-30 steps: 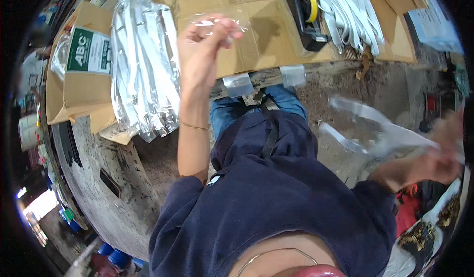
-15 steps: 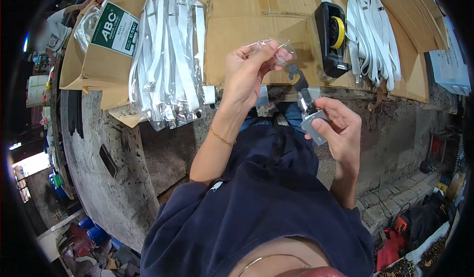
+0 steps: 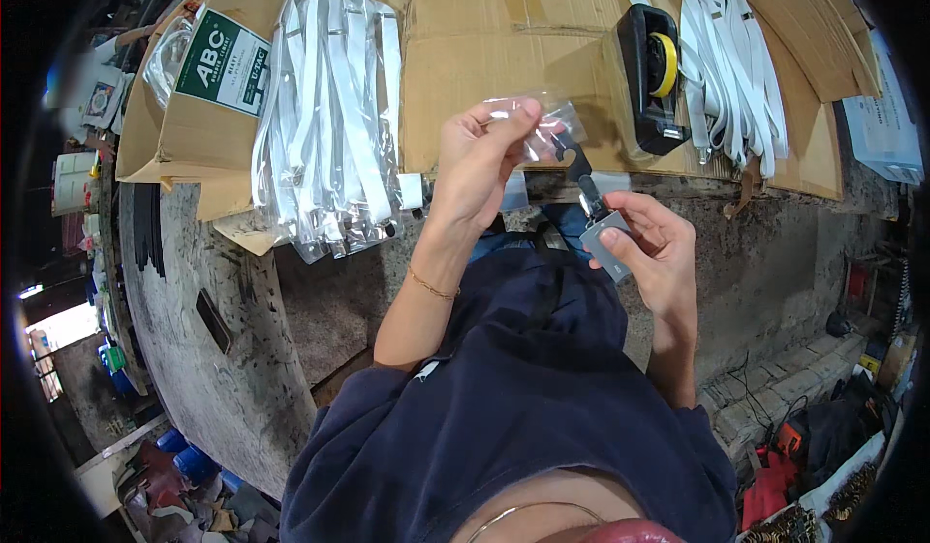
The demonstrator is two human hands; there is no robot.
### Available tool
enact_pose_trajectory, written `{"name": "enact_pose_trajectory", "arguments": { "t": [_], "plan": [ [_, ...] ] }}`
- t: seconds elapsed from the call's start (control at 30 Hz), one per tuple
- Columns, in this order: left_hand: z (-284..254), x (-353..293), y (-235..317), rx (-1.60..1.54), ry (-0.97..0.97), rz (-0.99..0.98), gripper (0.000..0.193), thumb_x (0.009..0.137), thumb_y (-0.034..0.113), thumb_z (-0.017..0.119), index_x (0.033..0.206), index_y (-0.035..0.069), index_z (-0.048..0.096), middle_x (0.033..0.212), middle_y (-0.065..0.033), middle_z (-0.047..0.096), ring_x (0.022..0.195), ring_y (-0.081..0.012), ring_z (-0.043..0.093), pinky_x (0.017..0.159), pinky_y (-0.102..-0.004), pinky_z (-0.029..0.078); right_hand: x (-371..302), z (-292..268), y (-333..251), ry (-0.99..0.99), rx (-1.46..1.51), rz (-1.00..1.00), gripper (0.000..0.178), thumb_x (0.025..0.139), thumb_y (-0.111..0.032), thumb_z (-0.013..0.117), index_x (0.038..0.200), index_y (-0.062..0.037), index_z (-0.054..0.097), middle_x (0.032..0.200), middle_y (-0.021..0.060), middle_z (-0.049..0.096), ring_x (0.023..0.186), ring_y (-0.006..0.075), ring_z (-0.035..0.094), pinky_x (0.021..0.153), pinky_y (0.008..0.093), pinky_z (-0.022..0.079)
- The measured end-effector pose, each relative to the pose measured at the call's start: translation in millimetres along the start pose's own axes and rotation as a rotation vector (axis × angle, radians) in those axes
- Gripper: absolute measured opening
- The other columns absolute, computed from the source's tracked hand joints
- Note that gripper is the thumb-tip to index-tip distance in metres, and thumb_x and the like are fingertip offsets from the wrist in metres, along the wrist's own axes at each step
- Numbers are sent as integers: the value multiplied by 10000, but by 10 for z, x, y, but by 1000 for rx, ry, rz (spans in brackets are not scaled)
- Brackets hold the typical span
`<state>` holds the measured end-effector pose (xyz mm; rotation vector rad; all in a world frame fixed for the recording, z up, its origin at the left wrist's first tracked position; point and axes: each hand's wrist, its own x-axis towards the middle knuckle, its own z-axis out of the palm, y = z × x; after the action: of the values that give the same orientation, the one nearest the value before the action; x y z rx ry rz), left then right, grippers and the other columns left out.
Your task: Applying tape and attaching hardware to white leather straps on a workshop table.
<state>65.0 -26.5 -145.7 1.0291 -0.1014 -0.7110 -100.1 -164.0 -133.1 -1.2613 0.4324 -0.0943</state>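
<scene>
My left hand (image 3: 475, 160) pinches a small clear plastic bag (image 3: 556, 124) between thumb and fingers. My right hand (image 3: 661, 257) is closed on a flat grey card (image 3: 609, 247), thumb on its face. Out of the card's upper end runs a black plastic hook (image 3: 579, 168), with a shiny metal piece (image 3: 586, 203) near its base. The hook's tip lies at the lower right edge of the bag; whether it is inside or just behind the film, I cannot tell. What else my right fingers cover is hidden.
Bagged white straps (image 3: 334, 107) lie on the cardboard-covered table (image 3: 465, 68), left of my hands. A black tape dispenser (image 3: 639, 97) with yellow tape stands right, beside loose white straps (image 3: 727, 68). An open carton (image 3: 184, 146) is far left; a phone (image 3: 214, 321) lies on the left surface.
My right hand has moved slightly up and left, bringing the hook's tip to the plastic bag. The bag, still in my left hand, looks more spread out.
</scene>
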Motion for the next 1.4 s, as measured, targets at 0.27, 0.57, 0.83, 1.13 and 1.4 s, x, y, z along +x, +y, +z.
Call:
{"name": "enact_pose_trajectory", "arguments": {
  "t": [0.27,0.57,0.83,1.13,1.4],
  "plan": [
    [55,-115,-101,142,-122,3,157,844,62,686,965,-29,644,888,-96,691,767,-148,654,715,-293,545,2,50,3,59,-14,28,302,855,39,611,1152,65,562,1057,141,624,861,155,646,677,270,569],
    [146,-285,-323,221,-161,-42,168,836,63,702,967,-16,632,848,-70,686,761,-93,614,740,-271,497,30,122,134,158,66,-91,283,842,56,619,1085,7,483,980,96,567,831,142,639,652,256,568],
    [180,-301,-354,190,-157,-78,240,817,29,708,1002,-47,574,804,-49,656,720,-74,588,675,-225,495,93,146,149,202,46,-137,370,809,89,635,1085,-31,419,996,78,495,852,144,628,624,255,572],
    [200,-324,-378,65,-119,11,135,829,49,698,901,18,589,763,14,599,710,-63,571,652,-227,482,29,167,217,153,-11,-202,380,784,110,650,1004,-54,388,960,51,447,831,144,616,624,248,576],
    [75,-324,-356,347,-180,-100,310,795,11,722,1068,-19,579,852,-47,639,795,-100,611,707,-246,491,52,172,144,197,-24,-206,375,775,104,664,976,-54,390,886,27,394,802,131,607,606,252,571]
  ]
}}
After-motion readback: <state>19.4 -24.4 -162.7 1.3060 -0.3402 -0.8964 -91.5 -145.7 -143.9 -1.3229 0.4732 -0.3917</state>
